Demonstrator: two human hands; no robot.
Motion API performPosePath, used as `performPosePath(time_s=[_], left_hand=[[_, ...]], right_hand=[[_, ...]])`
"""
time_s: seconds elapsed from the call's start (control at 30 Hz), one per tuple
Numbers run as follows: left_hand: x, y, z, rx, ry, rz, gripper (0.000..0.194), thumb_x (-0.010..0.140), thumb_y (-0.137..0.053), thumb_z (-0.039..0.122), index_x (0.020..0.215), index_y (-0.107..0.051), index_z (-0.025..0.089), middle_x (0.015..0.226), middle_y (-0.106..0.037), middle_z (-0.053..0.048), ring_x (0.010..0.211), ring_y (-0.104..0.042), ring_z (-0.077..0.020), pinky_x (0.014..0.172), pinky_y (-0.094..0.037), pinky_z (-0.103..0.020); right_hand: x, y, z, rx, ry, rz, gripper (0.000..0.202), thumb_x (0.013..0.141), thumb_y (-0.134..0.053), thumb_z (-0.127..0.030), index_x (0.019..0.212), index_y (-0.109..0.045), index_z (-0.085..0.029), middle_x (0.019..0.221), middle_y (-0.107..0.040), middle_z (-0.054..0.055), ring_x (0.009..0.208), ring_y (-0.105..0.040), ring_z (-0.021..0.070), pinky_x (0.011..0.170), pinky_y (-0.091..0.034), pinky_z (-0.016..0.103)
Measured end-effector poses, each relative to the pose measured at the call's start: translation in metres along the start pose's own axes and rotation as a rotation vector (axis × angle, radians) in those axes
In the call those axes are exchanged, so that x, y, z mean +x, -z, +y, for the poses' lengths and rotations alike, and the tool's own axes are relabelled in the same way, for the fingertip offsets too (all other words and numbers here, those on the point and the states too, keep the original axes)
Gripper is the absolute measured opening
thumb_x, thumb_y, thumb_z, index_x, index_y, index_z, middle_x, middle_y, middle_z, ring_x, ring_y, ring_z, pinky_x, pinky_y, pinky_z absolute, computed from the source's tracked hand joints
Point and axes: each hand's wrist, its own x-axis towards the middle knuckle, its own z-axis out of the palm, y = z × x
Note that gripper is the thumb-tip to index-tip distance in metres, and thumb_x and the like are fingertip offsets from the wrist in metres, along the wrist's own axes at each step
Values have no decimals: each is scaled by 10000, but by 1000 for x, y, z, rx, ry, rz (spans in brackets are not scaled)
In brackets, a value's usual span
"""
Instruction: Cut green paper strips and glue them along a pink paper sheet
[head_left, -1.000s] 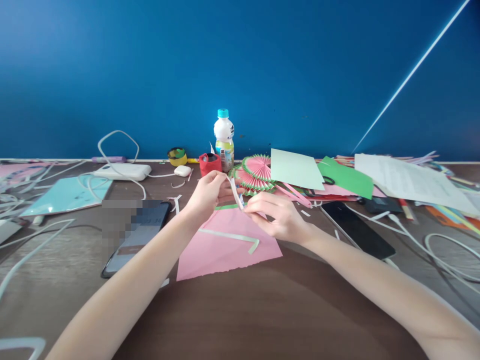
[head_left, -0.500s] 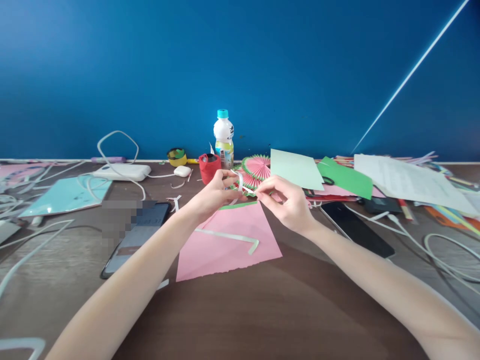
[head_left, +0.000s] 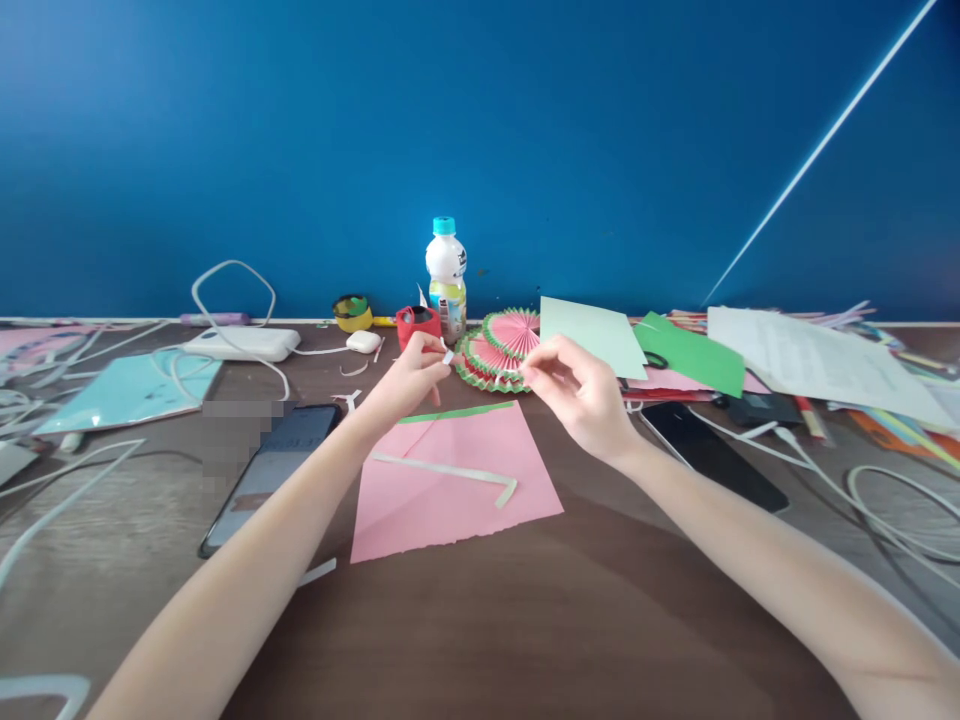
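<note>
My left hand (head_left: 411, 378) is closed in a pinch, with a short white strip (head_left: 448, 357) showing at its fingertips. Facing it, my right hand (head_left: 581, 395) also has thumb and forefinger pressed together. A thin whitish strip (head_left: 501, 375) seems to run from these fingertips, seen nearly edge-on. Between and behind the hands lie pleated pink paper fans with green edges (head_left: 510, 335). Below them, a pink paper sheet (head_left: 450, 515) with a green top edge lies flat on the table. A bent pale strip (head_left: 457, 468) rests across it.
Behind my left hand stand a red roll-shaped item (head_left: 418, 325) and a bottle (head_left: 446, 265). Phones lie left (head_left: 281, 475) and right (head_left: 712, 455). Green paper (head_left: 694, 355), pale sheets (head_left: 592, 335) and white cables (head_left: 892, 510) lie to the right. A blue wall (head_left: 480, 130) rises behind.
My hands have moved apart, the left one shifting a little left. The white strip that looped between them no longer spans the gap, and more of the fans shows.
</note>
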Motion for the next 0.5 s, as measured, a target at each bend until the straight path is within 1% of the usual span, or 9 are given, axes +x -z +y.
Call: performPosePath(time_s=[0.03,0.1,0.17,0.2,0.27,0.37,0.43,0.5], left_hand=[[1,1,-2,84,-3,-10,279,679,-493,154,942,-420,209,1005,-680,-38,388,-468,-53,448,-373,-207],[1,2,-7,245,-13,-49,434,675,-462,105,1090,-441,233,962,-701,-28,420,-500,-85,451,-368,-202],[1,4,-9,401,-68,-71,597,660,-440,59,1221,-433,263,924,-711,-23,498,-557,-123,498,-385,-208],[0,4,-10,482,-114,-59,632,661,-444,53,1254,-436,272,881,-713,-22,530,-574,-141,532,-396,-215],[-2,5,-9,659,-191,-24,632,681,-469,73,1279,-455,276,771,-695,-25,572,-594,-177,614,-416,-245],[-4,5,-6,943,-218,21,622,712,-481,101,1314,-435,252,641,-624,-27,613,-606,-220,699,-417,-295],[-4,5,-5,1048,-217,34,608,739,-458,107,1329,-410,243,666,-616,-33,658,-609,-223,728,-409,-303],[-1,6,-6,1003,-250,28,474,773,-437,138,1235,-503,224,776,-632,-56,730,-602,-215,737,-401,-289]], right_hand=[[1,1,2,13,-33,-1,46,829,-530,-199,785,-539,-189,759,-572,6,667,-536,110,615,-455,264],[3,4,5,28,-83,-36,48,826,-538,-210,786,-542,-184,765,-581,4,656,-540,105,615,-458,260],[5,5,7,28,-128,-117,53,822,-546,-218,786,-553,-180,762,-591,3,663,-551,108,621,-460,260],[6,6,8,23,-149,-163,55,820,-549,-221,785,-559,-179,758,-595,3,672,-557,113,627,-461,262],[6,7,8,12,-178,-224,60,817,-549,-221,783,-566,-176,749,-601,3,690,-567,121,643,-462,270],[7,9,9,6,-184,-225,63,815,-549,-223,778,-566,-174,747,-603,4,695,-563,123,652,-459,275],[7,10,9,12,-186,-216,67,816,-550,-234,787,-563,-175,751,-601,4,679,-554,118,642,-455,274],[8,12,11,38,-192,-216,71,820,-547,-246,830,-563,-177,766,-598,7,684,-554,118,633,-453,272]])
